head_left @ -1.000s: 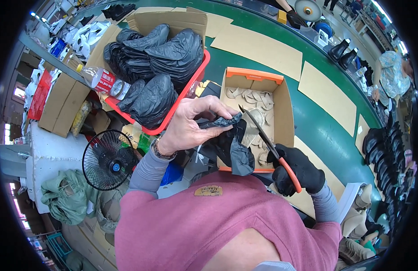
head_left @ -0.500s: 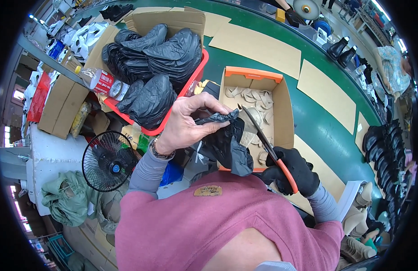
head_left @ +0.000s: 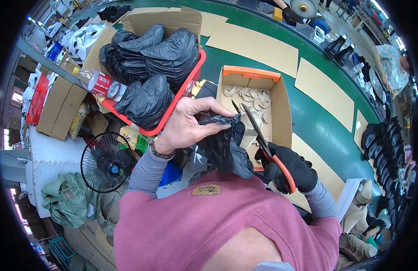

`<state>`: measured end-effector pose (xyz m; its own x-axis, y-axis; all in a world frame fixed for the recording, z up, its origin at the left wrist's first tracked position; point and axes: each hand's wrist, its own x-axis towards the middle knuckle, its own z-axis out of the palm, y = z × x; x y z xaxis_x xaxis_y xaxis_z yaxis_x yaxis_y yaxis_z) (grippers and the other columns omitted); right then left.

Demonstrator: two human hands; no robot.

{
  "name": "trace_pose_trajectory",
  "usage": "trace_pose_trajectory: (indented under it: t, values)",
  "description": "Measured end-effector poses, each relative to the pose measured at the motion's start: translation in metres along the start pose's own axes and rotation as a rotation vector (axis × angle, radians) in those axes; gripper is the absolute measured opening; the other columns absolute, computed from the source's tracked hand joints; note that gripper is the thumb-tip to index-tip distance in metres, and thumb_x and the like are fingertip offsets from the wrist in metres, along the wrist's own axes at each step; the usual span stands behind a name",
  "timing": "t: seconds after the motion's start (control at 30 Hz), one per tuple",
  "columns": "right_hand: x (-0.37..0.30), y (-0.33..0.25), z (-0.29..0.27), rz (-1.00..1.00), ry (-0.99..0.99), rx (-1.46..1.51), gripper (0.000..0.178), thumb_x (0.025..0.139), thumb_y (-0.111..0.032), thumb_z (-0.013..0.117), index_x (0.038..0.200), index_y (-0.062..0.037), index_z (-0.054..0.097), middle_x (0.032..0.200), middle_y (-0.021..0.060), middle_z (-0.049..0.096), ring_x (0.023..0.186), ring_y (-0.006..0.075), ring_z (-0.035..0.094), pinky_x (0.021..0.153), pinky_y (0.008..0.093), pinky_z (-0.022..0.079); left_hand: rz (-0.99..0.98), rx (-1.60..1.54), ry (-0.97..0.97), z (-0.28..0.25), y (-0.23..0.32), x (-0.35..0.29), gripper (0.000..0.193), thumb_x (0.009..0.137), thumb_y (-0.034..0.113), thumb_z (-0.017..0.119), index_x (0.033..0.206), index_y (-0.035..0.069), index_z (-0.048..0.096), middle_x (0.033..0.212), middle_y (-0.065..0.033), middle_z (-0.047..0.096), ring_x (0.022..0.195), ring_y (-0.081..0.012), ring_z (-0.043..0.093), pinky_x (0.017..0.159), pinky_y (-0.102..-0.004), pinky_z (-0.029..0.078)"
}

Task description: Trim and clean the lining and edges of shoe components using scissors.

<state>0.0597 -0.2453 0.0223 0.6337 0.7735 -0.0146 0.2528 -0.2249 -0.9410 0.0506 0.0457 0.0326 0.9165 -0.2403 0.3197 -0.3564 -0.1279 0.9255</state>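
Observation:
My bare left hand (head_left: 184, 124), with a watch on its wrist, pinches the upper edge of a black crinkled plastic piece (head_left: 229, 151) between thumb and fingers. The rest of that piece hangs down in loose folds before my chest. In a black glove, my right hand (head_left: 297, 169) grips scissors (head_left: 264, 143) with orange-red handles. Their blades are parted and point up and left, the tips just beyond the pinched edge. Behind the blades stands an orange-rimmed cardboard box (head_left: 251, 73), holding pale curved scraps (head_left: 251, 95) and a larger rounded pale piece partly hidden by the scissors.
Left of the box, a red basket (head_left: 200, 63) holds stacked black crinkled pieces (head_left: 168, 54). A plastic bottle (head_left: 100, 83) lies against it. A black fan (head_left: 107, 162) is at lower left. Flat cardboard sheets (head_left: 324, 92) lie on the green table, with black shoes (head_left: 382, 149) far right.
The scissor blades have spread wider apart, their tips moving up and left. The black piece's lower folds have shifted slightly. My left hand keeps its pinch.

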Motion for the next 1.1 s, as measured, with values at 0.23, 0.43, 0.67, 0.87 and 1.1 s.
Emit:
trace_pose_trajectory:
  t: [0.23,0.43,0.67,0.87,1.1]
  values:
    - [0.001,0.008,0.001,-0.047,-0.036,-0.111,0.048,0.085,-0.045,0.067,0.087,0.0025,0.061,0.073,0.0161,0.057,0.060,0.0309,0.054,0.056,0.0393,0.041,-0.049,-0.037,0.018,0.000,-0.002,-0.003,0.022,0.079,-0.001,0.074,0.100,0.000,0.069,0.090,-0.0034,0.068,0.085,-0.0071,0.064,0.074,-0.0210,0.052]
    - [-0.005,0.008,0.009,0.167,-0.051,0.016,0.031,0.087,-0.034,0.068,0.091,-0.0029,0.068,0.072,0.0144,0.056,0.056,0.0290,0.053,0.052,0.0379,0.040,-0.109,-0.179,0.051,0.001,-0.006,-0.003,0.022,0.080,0.000,0.074,0.101,-0.001,0.068,0.093,-0.0043,0.068,0.087,-0.0086,0.064,0.078,-0.0227,0.052]
    - [-0.001,0.011,0.010,-0.011,0.011,0.034,0.045,0.089,-0.045,0.061,0.087,-0.0010,0.065,0.076,0.0162,0.057,0.064,0.0310,0.056,0.057,0.0373,0.043,-0.133,-0.167,-0.027,0.007,-0.008,-0.003,0.022,0.080,0.000,0.074,0.101,-0.002,0.067,0.094,-0.0060,0.069,0.088,-0.0094,0.065,0.078,-0.0233,0.053]
    - [0.004,0.009,0.008,-0.054,-0.036,-0.066,0.048,0.094,-0.045,0.052,0.085,0.0020,0.056,0.077,0.0136,0.055,0.067,0.0282,0.054,0.061,0.0356,0.043,-0.191,-0.216,-0.008,0.011,-0.020,0.002,0.022,0.080,-0.002,0.072,0.101,-0.003,0.067,0.094,-0.0065,0.069,0.088,-0.0090,0.065,0.079,-0.0233,0.053]
    - [-0.007,0.030,0.015,-0.187,-0.047,-0.267,0.020,0.084,-0.017,0.061,0.101,-0.0061,0.063,0.072,0.0137,0.057,0.063,0.0326,0.057,0.055,0.0403,0.043,-0.340,-0.339,-0.067,0.022,-0.040,0.005,0.023,0.081,0.000,0.069,0.104,-0.002,0.066,0.097,-0.0061,0.069,0.089,-0.0083,0.063,0.083,-0.0242,0.051]
